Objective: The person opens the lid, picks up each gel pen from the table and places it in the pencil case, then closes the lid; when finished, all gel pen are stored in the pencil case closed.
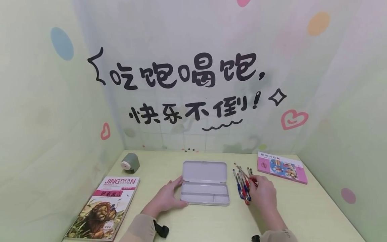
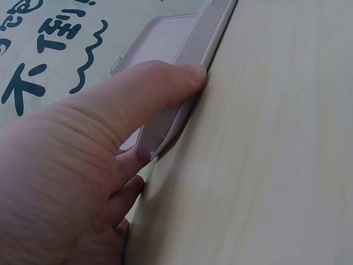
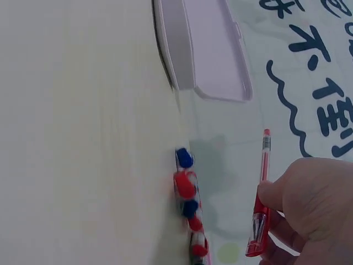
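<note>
A pale lilac pencil case lies open on the table, its lid folded back toward the wall and its compartments bare. My left hand grips the left end of the case. In the left wrist view the thumb lies over its front rim, with a finger at the corner. To the right of the case, my right hand pinches a red gel pen between thumb and fingers, raised above the table. Several blue, red and black pens lie in a loose bunch beside that hand.
At the left lies a book with a lion cover, and a grey-green pencil sharpener stands behind it. A pink book rests at the back right. Printed wall sheets enclose the table's back and sides.
</note>
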`<state>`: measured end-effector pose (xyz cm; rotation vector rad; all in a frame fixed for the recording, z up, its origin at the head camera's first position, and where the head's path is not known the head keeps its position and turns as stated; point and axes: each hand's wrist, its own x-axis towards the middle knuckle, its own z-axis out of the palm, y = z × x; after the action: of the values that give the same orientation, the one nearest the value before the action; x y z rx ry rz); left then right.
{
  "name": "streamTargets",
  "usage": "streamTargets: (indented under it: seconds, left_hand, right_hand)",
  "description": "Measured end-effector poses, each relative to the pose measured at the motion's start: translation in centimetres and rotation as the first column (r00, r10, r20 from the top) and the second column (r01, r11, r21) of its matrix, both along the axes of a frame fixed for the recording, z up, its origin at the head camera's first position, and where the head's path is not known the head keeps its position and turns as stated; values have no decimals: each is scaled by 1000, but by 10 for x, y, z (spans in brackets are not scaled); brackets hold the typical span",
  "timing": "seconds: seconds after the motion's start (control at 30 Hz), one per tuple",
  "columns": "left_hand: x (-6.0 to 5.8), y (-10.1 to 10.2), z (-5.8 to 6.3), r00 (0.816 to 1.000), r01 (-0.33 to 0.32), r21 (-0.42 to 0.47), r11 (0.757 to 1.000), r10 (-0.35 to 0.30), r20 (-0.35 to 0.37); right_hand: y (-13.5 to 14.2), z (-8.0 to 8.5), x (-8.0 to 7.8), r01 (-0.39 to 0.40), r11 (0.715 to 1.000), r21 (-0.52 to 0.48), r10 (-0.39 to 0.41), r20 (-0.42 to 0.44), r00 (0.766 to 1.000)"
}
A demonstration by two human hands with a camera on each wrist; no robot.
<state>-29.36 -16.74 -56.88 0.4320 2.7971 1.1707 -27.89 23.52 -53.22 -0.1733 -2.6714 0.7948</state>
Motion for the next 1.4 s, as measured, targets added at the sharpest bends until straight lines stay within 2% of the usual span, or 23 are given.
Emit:
streamTargets:
  seconds: [0.1, 0.23, 0.67, 0.9, 1.4]
  left_hand:
    - [0, -1, 0, 1000, -2, -4, 1000, 2, 1]
    - [0, -1, 1, 1000, -4, 2, 1000, 4, 7]
    - [1, 0, 0, 1000, -10, -5, 1000, 10, -2]
    - [3, -1, 0, 1000, 3, -10, 1000, -3, -14]
    - [0, 0, 1, 999, 26, 9, 1000, -25, -31]
  right_hand:
    - [-18, 0, -2, -65, 998, 24, 67, -68, 995]
    - [-41, -4, -7, -151, 987, 46, 155, -103, 983]
    - [-100, -11, -8, -348, 926, 144, 362, -80, 929]
    - [-113, -15, -4, -392, 910, 133, 396, -3, 918]
    - [-114, -19, -1, -401, 909, 116, 402, 21, 916]
